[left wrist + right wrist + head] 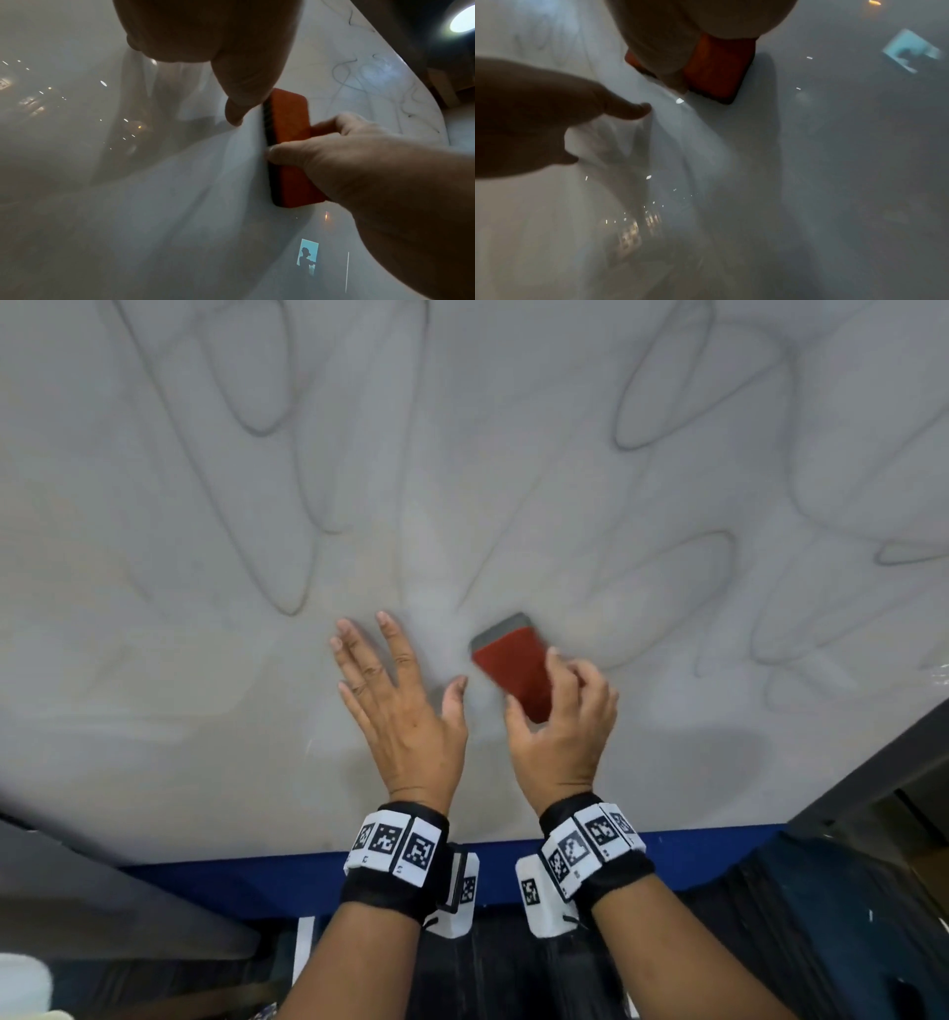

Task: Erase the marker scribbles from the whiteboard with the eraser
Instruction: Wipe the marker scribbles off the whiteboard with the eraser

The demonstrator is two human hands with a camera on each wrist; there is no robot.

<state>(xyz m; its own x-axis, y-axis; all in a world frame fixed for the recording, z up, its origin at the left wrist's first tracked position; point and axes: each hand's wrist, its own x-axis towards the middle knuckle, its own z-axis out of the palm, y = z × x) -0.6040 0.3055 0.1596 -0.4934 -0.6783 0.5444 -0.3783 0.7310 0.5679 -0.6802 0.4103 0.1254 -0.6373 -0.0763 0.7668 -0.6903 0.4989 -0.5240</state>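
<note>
The whiteboard (154, 660) lies flat, its glossy white face smeared grey and crossed by thin dark marker scribbles (267, 505) in long looping ovals; a blue edge strip (287, 875) runs along its near side. In the left wrist view the sheen mirrors ceiling lights and a bright window-like patch.

The right hand (560, 726) holds the eraser (513, 667), a rounded rectangular block with a rust-red fuzzy back and a grey felt layer showing at its far end. The grip pinches the block's near half, thumb on its left edge and curled fingers over the right edge. In the left wrist view the eraser (287, 146) lies with its dark felt side against the board.

The left hand (400, 706) rests just beside the eraser, to its left, fingers straight and spread flat on the board, thumb pointing toward the block but apart from it.

Both wrists carry black fabric wristbands (395, 855) faced with white plastic tiles printed with square black-and-white coded markers; no readable words appear.
</note>
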